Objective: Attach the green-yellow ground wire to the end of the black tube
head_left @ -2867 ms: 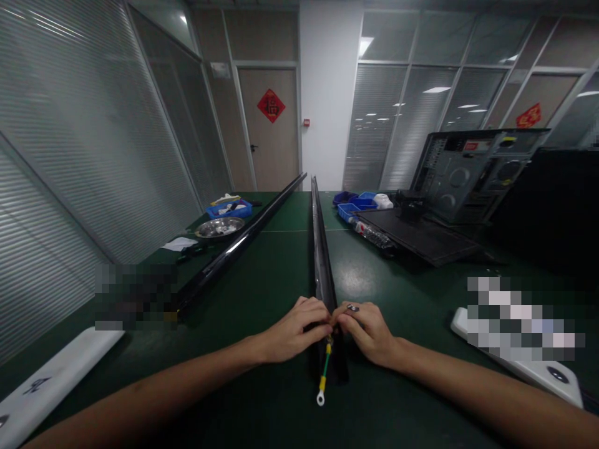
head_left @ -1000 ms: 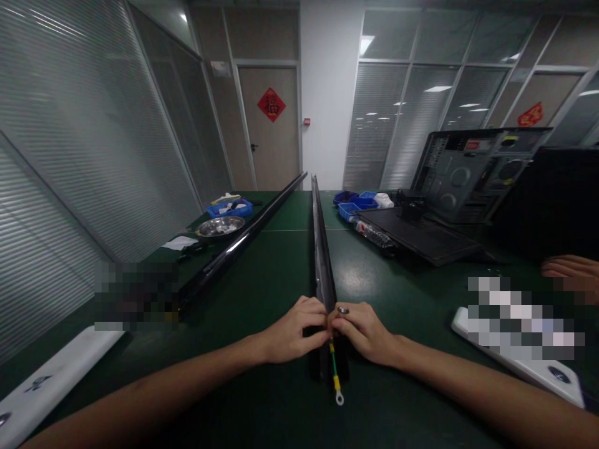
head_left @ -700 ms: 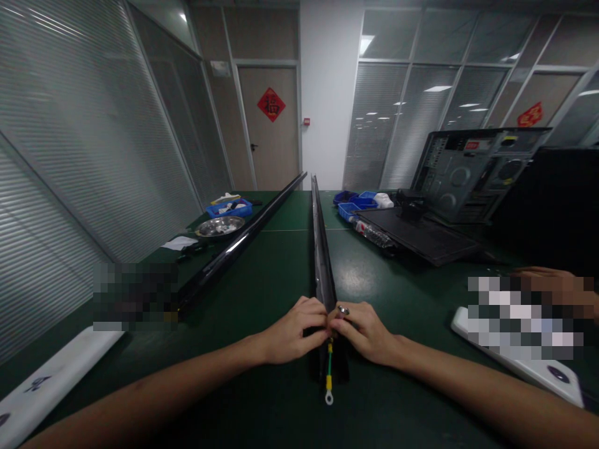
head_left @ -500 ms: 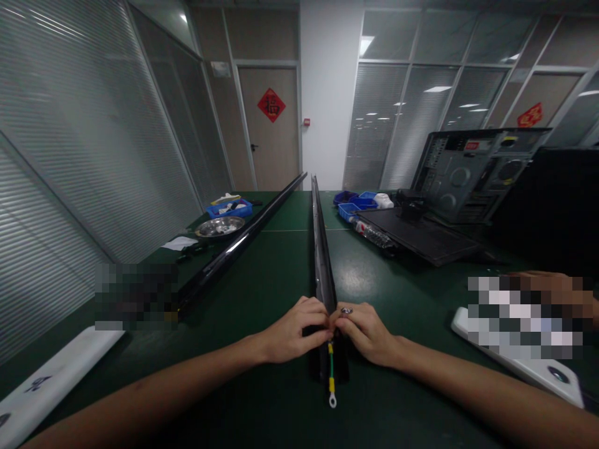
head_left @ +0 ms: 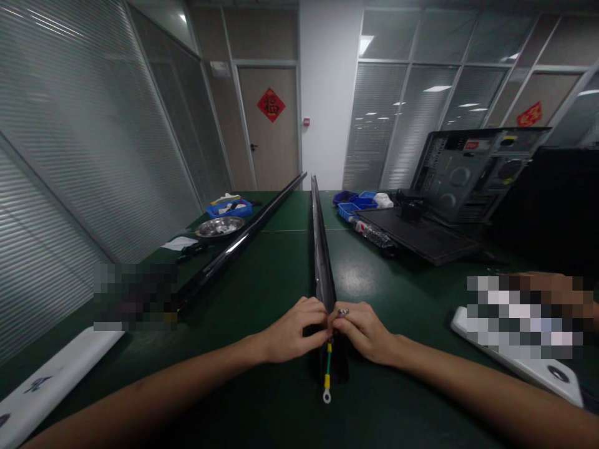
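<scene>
A long dark metal channel [head_left: 320, 255] runs away from me down the middle of the table. Over its near end, my left hand [head_left: 299, 329] and my right hand [head_left: 361, 329] meet with fingertips pinched together. From under them hangs a short green grounding wire [head_left: 328, 362] with yellow sleeves, its ring terminal [head_left: 327, 396] pointing towards me. Both hands are closed at the wire's upper end, which the fingers hide. A ring [head_left: 344, 312] shows on my right hand.
A second dark bar [head_left: 238, 244] lies diagonally on the left, near a metal bowl [head_left: 219, 226] and a blue tray [head_left: 229, 209]. Right are blue bins [head_left: 349, 211], a plastic bottle [head_left: 372, 234], a dark panel [head_left: 421, 234], a computer case [head_left: 463, 178] and another person's hand [head_left: 556, 290].
The wire's ring terminal has swung slightly left and up. My right fingers have shifted a little to the left, while my left hand stays almost in place.
</scene>
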Demonstrator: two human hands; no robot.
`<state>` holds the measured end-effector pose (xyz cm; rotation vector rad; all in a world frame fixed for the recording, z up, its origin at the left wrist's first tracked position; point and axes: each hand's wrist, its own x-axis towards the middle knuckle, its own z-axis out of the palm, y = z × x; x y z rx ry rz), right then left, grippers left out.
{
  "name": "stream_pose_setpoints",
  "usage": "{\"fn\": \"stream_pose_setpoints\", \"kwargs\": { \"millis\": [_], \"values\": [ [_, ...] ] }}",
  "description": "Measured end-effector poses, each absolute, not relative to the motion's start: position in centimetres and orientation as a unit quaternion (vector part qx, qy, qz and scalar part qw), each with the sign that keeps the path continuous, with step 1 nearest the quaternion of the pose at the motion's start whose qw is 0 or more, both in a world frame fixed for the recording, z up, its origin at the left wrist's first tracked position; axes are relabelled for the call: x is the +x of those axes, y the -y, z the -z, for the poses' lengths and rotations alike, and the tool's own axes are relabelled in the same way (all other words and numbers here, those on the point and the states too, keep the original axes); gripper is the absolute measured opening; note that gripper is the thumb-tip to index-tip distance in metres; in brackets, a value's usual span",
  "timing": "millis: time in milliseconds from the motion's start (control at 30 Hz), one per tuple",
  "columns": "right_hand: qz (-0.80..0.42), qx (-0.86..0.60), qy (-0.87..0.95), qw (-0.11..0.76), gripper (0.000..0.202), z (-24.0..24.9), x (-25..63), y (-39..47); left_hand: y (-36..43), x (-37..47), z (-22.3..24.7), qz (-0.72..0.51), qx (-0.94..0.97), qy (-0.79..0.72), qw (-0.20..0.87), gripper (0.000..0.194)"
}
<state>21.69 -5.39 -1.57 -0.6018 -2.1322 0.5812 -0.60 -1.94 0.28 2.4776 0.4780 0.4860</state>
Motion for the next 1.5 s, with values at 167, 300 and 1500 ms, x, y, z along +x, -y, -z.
{"fn": "stream_pose_setpoints", "kwargs": {
  "millis": [167,300,1500],
  "values": [
    [-0.227,-0.253,0.842,0.418,0.033,1.08,21.49,5.63,2.01,-0.66,-0.32,-0.178,0.924,-0.177,0.287,0.020],
    [-0.235,-0.256,0.841,0.416,0.030,1.18,21.49,5.64,2.00,-0.64,-0.45,-0.170,0.926,-0.172,0.290,0.021],
    [-0.238,-0.258,0.839,0.417,0.030,1.22,21.63,5.73,1.91,-0.64,-0.34,-0.176,0.928,-0.162,0.287,0.020]
  ]
}}
